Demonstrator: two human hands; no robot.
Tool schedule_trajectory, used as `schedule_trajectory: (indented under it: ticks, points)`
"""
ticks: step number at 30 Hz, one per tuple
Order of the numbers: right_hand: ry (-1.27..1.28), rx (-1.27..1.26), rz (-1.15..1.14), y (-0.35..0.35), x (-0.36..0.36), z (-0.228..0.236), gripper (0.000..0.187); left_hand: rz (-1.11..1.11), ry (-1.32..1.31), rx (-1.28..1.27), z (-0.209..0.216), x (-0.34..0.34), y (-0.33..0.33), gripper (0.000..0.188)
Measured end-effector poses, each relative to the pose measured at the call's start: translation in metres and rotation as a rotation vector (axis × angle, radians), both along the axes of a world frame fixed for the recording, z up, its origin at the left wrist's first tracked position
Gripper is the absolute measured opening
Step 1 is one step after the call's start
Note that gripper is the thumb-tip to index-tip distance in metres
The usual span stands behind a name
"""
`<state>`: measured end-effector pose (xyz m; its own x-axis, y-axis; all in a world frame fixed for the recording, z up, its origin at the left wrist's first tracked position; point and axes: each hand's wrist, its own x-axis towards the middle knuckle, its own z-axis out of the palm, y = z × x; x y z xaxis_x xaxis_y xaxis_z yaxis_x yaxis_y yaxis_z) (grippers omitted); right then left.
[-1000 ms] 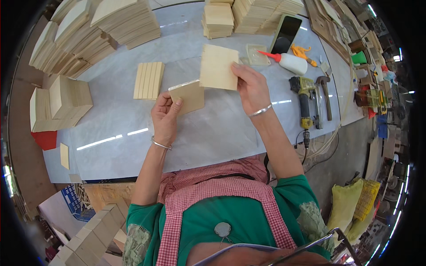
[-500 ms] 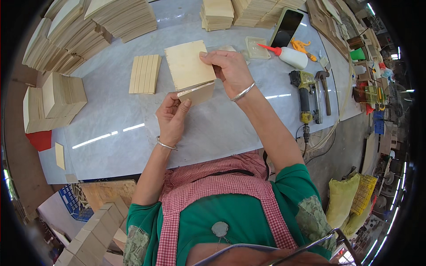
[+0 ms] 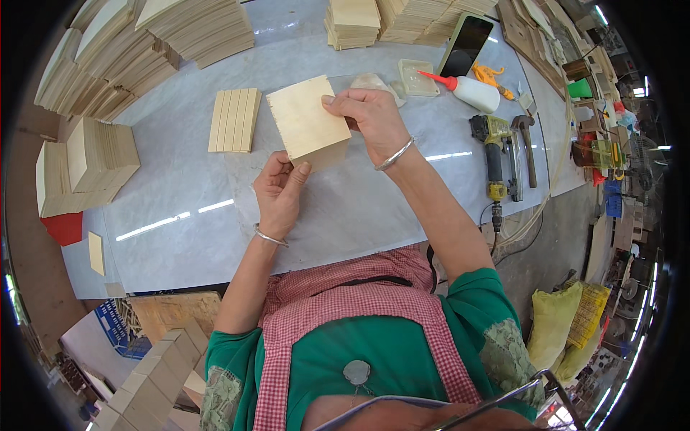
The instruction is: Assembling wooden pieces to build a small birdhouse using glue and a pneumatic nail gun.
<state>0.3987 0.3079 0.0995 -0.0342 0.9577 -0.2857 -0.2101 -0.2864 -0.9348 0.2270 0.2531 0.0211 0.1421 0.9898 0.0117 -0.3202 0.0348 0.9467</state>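
Nearest, at the lower left below the surface [image 3: 172,194], a blue crate [image 3: 111,323] has thin pale pieces showing at its side, too small to make out. At the lower right lies a yellow sack [image 3: 555,320]; its contents cannot be seen.

Over the near middle of the surface, the person's left hand [image 3: 277,188] has a narrow grip, thumb in front and fingers behind, closed on the left end of the lower panel [image 3: 327,156]. The upper panel [image 3: 307,118], pale and square, slopes back from it, its near edge along the lower panel's top edge. The right hand [image 3: 370,118] pinches the upper panel's right edge, its grip parted only by the wood's thickness. Both panels are held clear of the surface.

To the left lie four strips [image 3: 235,121] side by side, with blocks [image 3: 104,158] beyond them. To the right lie a nail gun [image 3: 494,154] and a hammer [image 3: 528,147].

Farther off, a white bottle [image 3: 477,95] lies on its side, its red nozzle pointing left across a clear tray [image 3: 419,77]. What either holds cannot be told. A phone [image 3: 466,44] and tall panel stacks [image 3: 198,29] stand farther back.
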Motion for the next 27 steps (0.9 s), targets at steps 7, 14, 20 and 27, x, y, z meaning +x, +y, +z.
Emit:
schedule_trajectory:
  ticks: [7,14,20,27]
  points:
    - [-0.035,0.016,0.008,0.001,0.0,-0.006,0.016,0.125,0.088,0.191,0.022,-0.001,0.004,0.041]
    - [-0.056,0.019,0.019,-0.003,0.003,-0.012,0.021,0.122,0.578,0.541,0.036,-0.012,0.016,0.037]
    - [-0.111,0.155,-0.015,-0.013,0.006,-0.014,0.027,0.218,0.553,0.586,0.031,-0.007,0.016,0.027]
    - [-0.414,0.663,0.096,-0.039,0.027,-0.015,0.026,0.212,0.561,0.599,0.03,-0.005,0.016,0.027]
